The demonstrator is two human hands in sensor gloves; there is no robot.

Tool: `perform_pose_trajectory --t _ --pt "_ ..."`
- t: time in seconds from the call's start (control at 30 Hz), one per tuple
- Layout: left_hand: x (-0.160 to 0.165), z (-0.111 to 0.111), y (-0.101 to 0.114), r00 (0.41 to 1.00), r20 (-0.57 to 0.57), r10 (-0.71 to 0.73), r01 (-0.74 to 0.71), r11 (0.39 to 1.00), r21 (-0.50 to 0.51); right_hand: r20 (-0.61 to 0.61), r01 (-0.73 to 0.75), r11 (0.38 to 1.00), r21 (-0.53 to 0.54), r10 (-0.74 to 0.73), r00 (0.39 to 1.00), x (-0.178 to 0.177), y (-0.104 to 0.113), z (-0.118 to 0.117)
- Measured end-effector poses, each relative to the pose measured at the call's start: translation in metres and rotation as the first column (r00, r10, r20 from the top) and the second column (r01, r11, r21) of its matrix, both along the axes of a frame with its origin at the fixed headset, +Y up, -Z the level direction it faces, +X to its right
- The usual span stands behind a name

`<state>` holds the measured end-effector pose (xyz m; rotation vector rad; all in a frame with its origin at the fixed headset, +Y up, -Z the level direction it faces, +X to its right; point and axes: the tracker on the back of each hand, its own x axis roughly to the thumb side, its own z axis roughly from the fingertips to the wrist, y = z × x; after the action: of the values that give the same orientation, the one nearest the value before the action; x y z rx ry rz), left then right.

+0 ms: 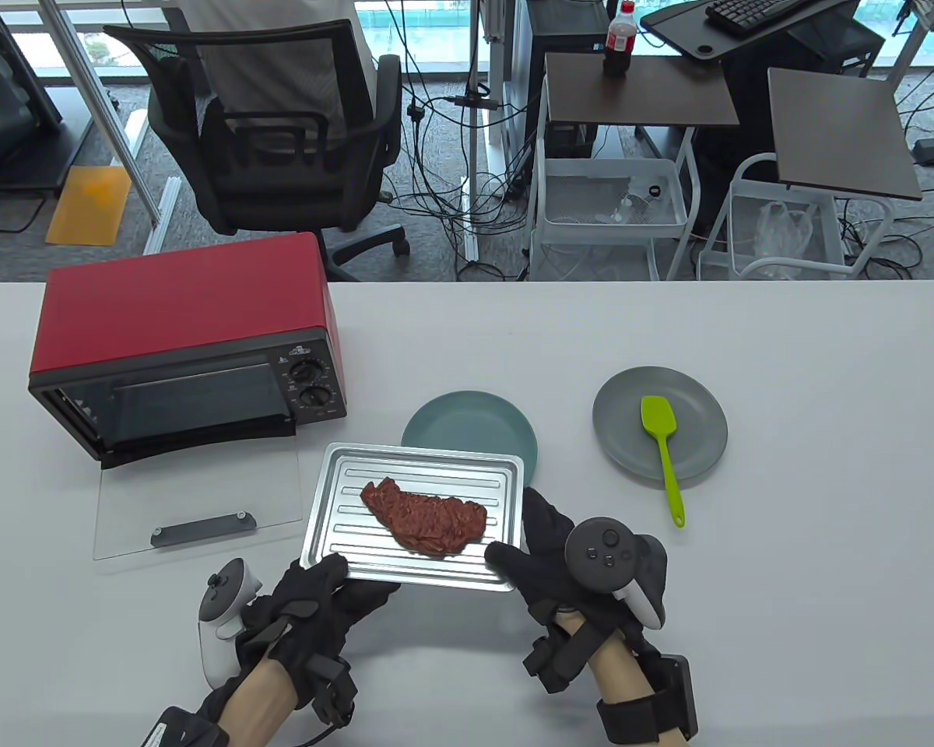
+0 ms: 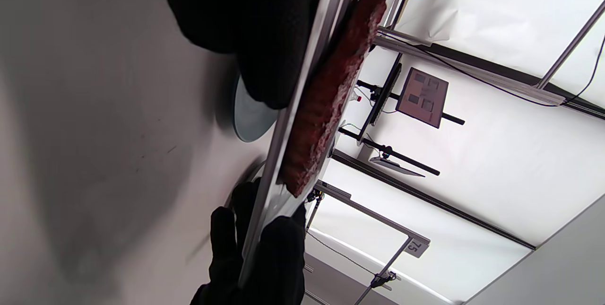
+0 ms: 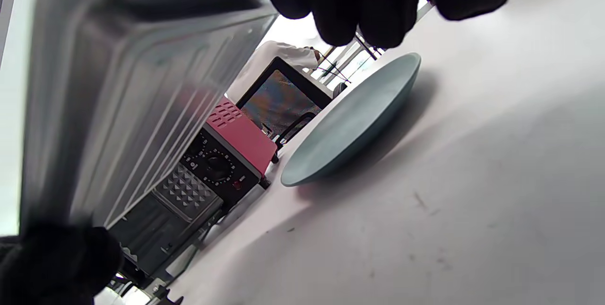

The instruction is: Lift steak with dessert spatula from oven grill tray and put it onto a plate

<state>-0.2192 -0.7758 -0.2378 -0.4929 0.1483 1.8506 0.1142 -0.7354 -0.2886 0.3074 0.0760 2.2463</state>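
A reddish-brown steak (image 1: pixel 424 516) lies on the ribbed metal oven tray (image 1: pixel 342 467). Both gloved hands hold the tray above the table. My left hand (image 1: pixel 323 580) grips its near left corner and my right hand (image 1: pixel 525 537) grips its near right corner. The tray's far edge overlaps the teal plate (image 1: pixel 467 424). The green dessert spatula (image 1: pixel 661 436) lies on the grey plate (image 1: pixel 693 451) to the right, untouched. The left wrist view shows the steak (image 2: pixel 326 97) edge-on on the tray (image 2: pixel 283 130). The right wrist view shows the tray's underside (image 3: pixel 132 87) and the teal plate (image 3: pixel 350 120).
A red toaster oven (image 1: pixel 179 327) stands at the left with its glass door (image 1: pixel 187 498) folded down flat on the table, just left of the tray. Beyond the table's far edge are an office chair, carts and cables.
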Motion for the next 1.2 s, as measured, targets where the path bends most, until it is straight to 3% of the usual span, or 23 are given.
perform_pose_trajectory --t 0.13,0.43,0.83,1.03,1.2 --pt "0.002 0.0 -0.001 1.0 0.014 0.016 -0.016 1.0 -0.011 0.043 0.136 0.99 -0.031 -0.135 0.99 0.004 0.002 -0.001" --pt "0.005 0.0 -0.002 0.999 0.039 0.019 -0.018 1.0 -0.021 0.134 0.263 0.961 -0.08 -0.251 0.959 0.012 0.004 -0.001" --pt "0.01 -0.001 -0.005 0.995 0.096 0.02 -0.016 0.999 -0.04 0.228 0.467 0.869 -0.161 -0.428 0.875 0.024 0.003 -0.002" --pt "0.013 -0.004 0.003 0.986 0.143 -0.084 0.076 0.995 0.056 0.271 0.524 0.833 -0.175 -0.471 0.84 0.033 0.005 -0.002" --pt "0.007 -0.006 0.017 0.963 0.085 -0.256 0.238 0.955 0.178 0.28 0.545 0.82 -0.173 -0.489 0.826 0.038 0.009 0.0"
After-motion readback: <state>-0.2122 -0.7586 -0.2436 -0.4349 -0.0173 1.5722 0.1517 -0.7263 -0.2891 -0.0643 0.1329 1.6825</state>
